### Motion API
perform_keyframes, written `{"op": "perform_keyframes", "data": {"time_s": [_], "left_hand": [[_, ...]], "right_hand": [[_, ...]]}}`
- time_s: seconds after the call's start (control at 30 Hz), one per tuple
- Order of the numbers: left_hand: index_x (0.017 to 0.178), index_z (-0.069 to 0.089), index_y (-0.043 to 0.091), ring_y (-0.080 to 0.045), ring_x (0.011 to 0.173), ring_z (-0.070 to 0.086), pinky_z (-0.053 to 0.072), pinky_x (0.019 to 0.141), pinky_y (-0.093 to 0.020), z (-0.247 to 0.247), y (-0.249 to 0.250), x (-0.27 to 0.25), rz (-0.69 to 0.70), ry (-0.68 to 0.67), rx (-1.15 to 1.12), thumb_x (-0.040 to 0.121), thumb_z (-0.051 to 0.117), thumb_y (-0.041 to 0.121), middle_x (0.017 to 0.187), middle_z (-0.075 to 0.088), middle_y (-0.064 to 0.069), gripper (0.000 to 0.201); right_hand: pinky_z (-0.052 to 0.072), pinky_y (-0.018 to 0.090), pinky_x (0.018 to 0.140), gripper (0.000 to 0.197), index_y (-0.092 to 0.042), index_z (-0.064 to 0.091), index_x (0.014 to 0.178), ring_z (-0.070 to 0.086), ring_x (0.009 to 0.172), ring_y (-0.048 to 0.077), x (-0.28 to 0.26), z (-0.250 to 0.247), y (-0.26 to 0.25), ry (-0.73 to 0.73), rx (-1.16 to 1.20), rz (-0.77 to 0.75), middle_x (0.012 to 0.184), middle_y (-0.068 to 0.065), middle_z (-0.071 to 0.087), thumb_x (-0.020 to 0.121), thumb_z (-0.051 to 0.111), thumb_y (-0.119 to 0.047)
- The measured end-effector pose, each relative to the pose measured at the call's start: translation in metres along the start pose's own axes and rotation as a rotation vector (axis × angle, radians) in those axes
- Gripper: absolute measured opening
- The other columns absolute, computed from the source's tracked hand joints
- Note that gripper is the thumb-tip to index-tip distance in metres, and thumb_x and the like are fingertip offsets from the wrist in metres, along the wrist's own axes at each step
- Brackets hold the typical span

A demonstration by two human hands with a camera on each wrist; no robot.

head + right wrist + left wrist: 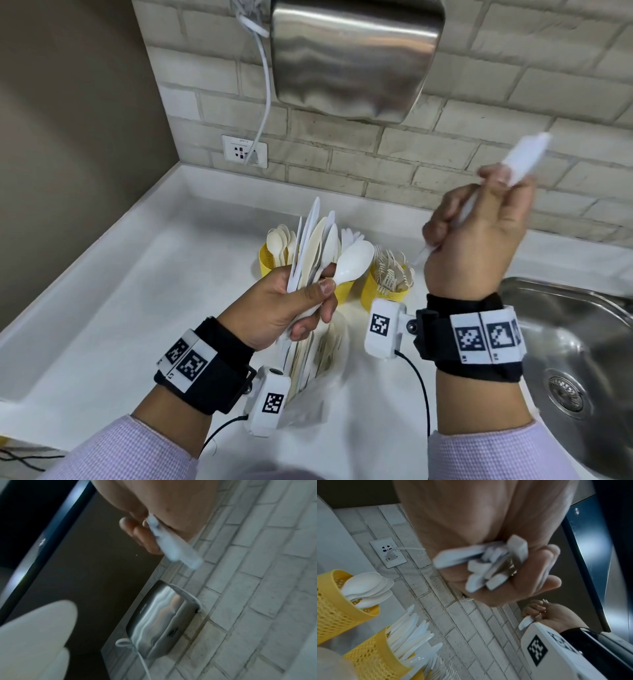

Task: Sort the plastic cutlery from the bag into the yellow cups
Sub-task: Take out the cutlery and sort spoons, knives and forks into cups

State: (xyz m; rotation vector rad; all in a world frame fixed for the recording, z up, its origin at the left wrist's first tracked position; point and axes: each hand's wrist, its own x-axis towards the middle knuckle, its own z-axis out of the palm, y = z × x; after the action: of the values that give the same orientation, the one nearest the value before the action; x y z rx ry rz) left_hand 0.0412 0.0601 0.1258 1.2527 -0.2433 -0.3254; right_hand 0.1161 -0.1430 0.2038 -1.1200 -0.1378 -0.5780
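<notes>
My left hand (301, 305) grips a bundle of white plastic cutlery (318, 246), mostly knives plus one spoon, held upright above the counter; their handle ends (488, 566) stick out of the fist in the left wrist view. My right hand (479, 233) is raised to the right and pinches a single white piece (520, 161), blurred, also seen as the white piece (173, 547) in the right wrist view. Three yellow perforated cups stand behind: a spoon cup (269, 257), a knife cup (373, 655) and a fork cup (380, 291). The clear bag (308, 387) with more cutlery lies under my left hand.
A steel sink (575, 342) is at the right. A steel hand dryer (352, 58) hangs on the tiled wall, its cable running to a socket (244, 150). The white counter (137, 291) extends left to a brown wall.
</notes>
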Motion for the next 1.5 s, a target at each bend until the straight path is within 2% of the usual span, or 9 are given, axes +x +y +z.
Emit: {"op": "perform_keyframes", "data": {"time_s": [0.2,0.43,0.77,0.87,1.0,1.1,1.2,1.3,1.5], "left_hand": [[0.098,0.062,0.018,-0.013,0.04,0.036,0.034,0.041,-0.02,0.002,-0.001,0.002,-0.009,-0.006,-0.045,0.098,0.057,0.021,0.071,0.056,-0.011,0.006],[0.096,0.064,0.02,-0.012,0.04,0.036,0.034,0.041,-0.019,0.001,0.001,-0.001,0.004,-0.037,-0.055,0.096,0.059,0.024,0.07,0.056,-0.01,0.007],[0.089,0.065,0.019,-0.013,0.042,0.036,0.033,0.042,-0.02,0.006,0.003,-0.002,0.005,-0.071,0.003,0.098,0.058,0.027,0.072,0.056,-0.011,0.014],[0.093,0.063,0.016,-0.012,0.041,0.036,0.034,0.041,-0.02,0.007,0.003,-0.002,0.006,-0.075,-0.005,0.096,0.06,0.028,0.071,0.056,-0.011,0.013],[0.089,0.064,0.018,-0.012,0.04,0.035,0.034,0.041,-0.02,0.008,0.006,-0.002,0.02,-0.087,0.016,0.097,0.059,0.028,0.071,0.056,-0.011,0.014],[0.083,0.065,0.019,-0.013,0.04,0.035,0.034,0.041,-0.021,0.009,0.007,-0.002,0.025,-0.101,0.048,0.098,0.058,0.028,0.071,0.056,-0.011,0.019],[0.08,0.065,0.019,-0.012,0.04,0.036,0.034,0.042,-0.021,0.009,0.008,-0.002,0.026,-0.1,0.06,0.098,0.058,0.029,0.071,0.057,-0.011,0.022],[0.088,0.065,0.019,-0.012,0.04,0.036,0.034,0.041,-0.021,0.008,0.007,-0.001,0.024,-0.103,0.065,0.098,0.058,0.028,0.071,0.057,-0.01,0.015],[0.089,0.065,0.018,-0.011,0.04,0.036,0.033,0.041,-0.021,0.008,0.006,-0.001,0.016,-0.108,0.065,0.099,0.058,0.027,0.07,0.058,-0.008,0.015]], "right_hand": [[0.02,0.021,0.043,0.017,-0.012,0.071,0.092,0.023,0.046,0.011,-0.015,0.012,0.012,-0.534,-0.268,0.359,0.055,-0.005,0.031,0.098,0.059,-0.022],[0.038,0.019,0.055,0.01,-0.005,0.073,0.087,0.043,0.055,0.009,-0.013,0.027,0.01,-0.764,-0.34,0.334,0.058,-0.011,0.056,0.095,0.067,-0.005],[0.019,0.022,0.045,0.015,-0.015,0.067,0.089,0.021,0.046,0.012,-0.001,0.032,0.009,-0.609,-0.043,0.389,0.054,-0.006,0.03,0.101,0.059,-0.012],[0.016,0.026,0.046,0.013,-0.011,0.069,0.094,0.021,0.048,0.012,-0.003,0.028,0.011,-0.696,-0.059,0.45,0.057,-0.003,0.029,0.096,0.06,-0.021],[0.045,0.03,0.053,0.018,-0.015,0.076,0.092,0.054,0.055,0.024,-0.011,0.025,0.015,-0.861,-0.131,0.551,0.069,0.017,0.057,0.093,0.063,-0.027],[0.042,0.045,0.062,0.019,-0.02,0.076,0.086,0.056,0.065,0.033,-0.014,0.024,0.016,-0.886,-0.093,0.573,0.073,0.015,0.067,0.096,0.06,-0.027],[0.035,0.029,0.049,0.028,-0.019,0.07,0.083,0.049,0.047,0.017,-0.013,0.026,0.015,-0.866,-0.099,0.512,0.066,0.003,0.061,0.103,0.052,-0.029],[0.035,0.024,0.044,0.033,-0.013,0.059,0.083,0.043,0.051,0.013,-0.007,0.03,0.014,-0.793,-0.033,0.481,0.072,0.004,0.049,0.107,0.046,-0.031],[0.048,0.034,0.065,0.041,-0.016,0.045,0.079,0.046,0.06,0.019,0.007,0.04,0.004,-0.504,0.311,0.453,0.068,0.004,0.047,0.11,0.034,-0.041]]}}
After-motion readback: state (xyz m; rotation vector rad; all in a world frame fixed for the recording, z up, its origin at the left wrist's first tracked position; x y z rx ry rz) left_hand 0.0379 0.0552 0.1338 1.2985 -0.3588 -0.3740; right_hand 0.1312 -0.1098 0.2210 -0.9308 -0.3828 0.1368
